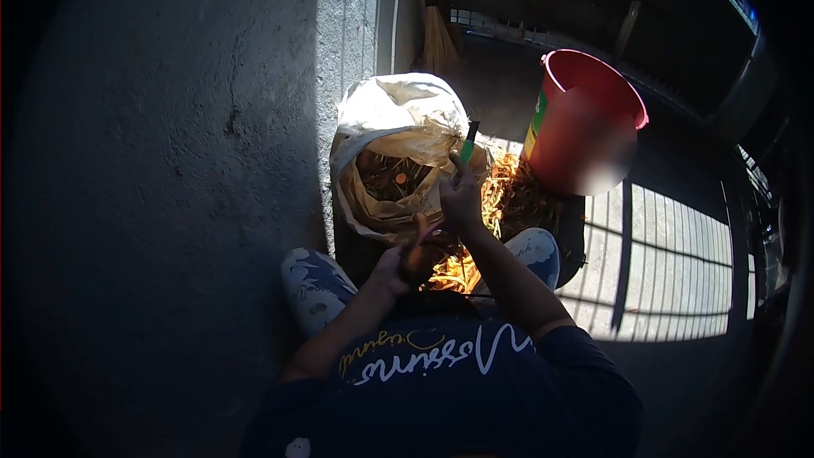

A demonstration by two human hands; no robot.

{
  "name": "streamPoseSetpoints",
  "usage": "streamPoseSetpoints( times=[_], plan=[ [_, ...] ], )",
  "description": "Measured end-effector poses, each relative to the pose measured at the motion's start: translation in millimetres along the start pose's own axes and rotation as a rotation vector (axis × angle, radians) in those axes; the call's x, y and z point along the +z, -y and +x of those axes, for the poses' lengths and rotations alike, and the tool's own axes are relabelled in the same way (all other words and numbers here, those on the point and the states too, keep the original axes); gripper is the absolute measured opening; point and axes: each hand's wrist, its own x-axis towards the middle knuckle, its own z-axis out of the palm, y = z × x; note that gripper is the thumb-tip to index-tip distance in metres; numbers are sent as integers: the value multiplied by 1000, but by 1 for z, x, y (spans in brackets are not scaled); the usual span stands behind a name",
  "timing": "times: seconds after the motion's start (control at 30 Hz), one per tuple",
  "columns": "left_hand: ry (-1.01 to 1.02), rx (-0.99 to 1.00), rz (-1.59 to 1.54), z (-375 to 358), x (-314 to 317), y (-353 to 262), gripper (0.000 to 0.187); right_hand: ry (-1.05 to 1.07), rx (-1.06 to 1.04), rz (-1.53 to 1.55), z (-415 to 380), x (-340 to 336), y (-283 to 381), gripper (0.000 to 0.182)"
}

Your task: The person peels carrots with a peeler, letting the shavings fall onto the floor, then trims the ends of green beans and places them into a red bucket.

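1. Fingers [454,191] of the right hand [462,203] are closed around a green-handled peeler [467,148], whose handle points up and away from the person.
2. Left hand [398,267] is wrapped around a carrot [417,250]; the carrot's upper end sticks out above the grip, just below the right hand.
3. Both hands are raised between the person's knees, above a heap of orange peelings [462,267] on the floor [170,161].
4. Directly beyond the hands stands an open pale plastic bag [398,119], its mouth folded back; more carrots show inside it, in shadow.
5. To the right of the bag, near the peelings, stands a red bucket [585,123] with a green and yellow label on its side.
6. A broom [438,38] leans in the corner behind the bag.
7. Sunlight falls in barred patches on the floor at the right.
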Motion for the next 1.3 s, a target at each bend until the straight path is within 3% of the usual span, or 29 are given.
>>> streamPoseSetpoints(
  times=[0.17,0.33,0.4,0.5,0.53,0.6,0.63,0.77,0.83,0.87,0.9,0.97,1.03,1.07,1.1,1.27,1.3],
  plan=[
    [118,-26,11,23,-24,-4,34,119,-5,2,-34,2,40,42],
    [-7,47,54,13,-3,5,31,81,-135,-99,-34,11,23,42],
    [-36,55,57,-10,21,9,28,207,119,-55,-22,7,20,40],
    [-165,16,205,-35,31,14,27,-57,5,-241,34,0,-39,40],
    [-44,-66,246,-41,27,17,29,-197,-258,-350,46,-6,-56,40],
    [156,-150,169,-38,12,11,33,-175,-57,-336,62,-17,-90,41],
    [159,-145,166,-35,8,7,33,-164,76,-367,64,-20,-86,41],
    [3,2,41,-17,3,-11,35,-165,66,-119,37,-18,-29,40],
    [24,16,-103,-12,2,-12,36,-26,41,27,9,-9,1,41],
    [151,-24,-95,-8,-2,-13,36,-29,47,27,-3,-4,10,41],
    [150,-28,-93,-6,1,-11,36,13,-13,29,-13,0,19,41],
    [-56,49,-17,0,11,-4,36,52,-75,30,-26,2,35,41],
    [-32,58,37,3,11,1,34,124,-33,-25,-35,1,47,41],
    [-10,66,91,3,10,2,32,53,-162,-31,-35,8,35,41],
    [-10,67,91,1,10,3,32,54,-164,-30,-34,9,31,41],
    [68,18,190,-16,25,0,33,221,142,-41,-18,11,14,41],
    [69,21,192,-25,28,-1,33,145,156,-50,-5,8,4,41]
  ],
)
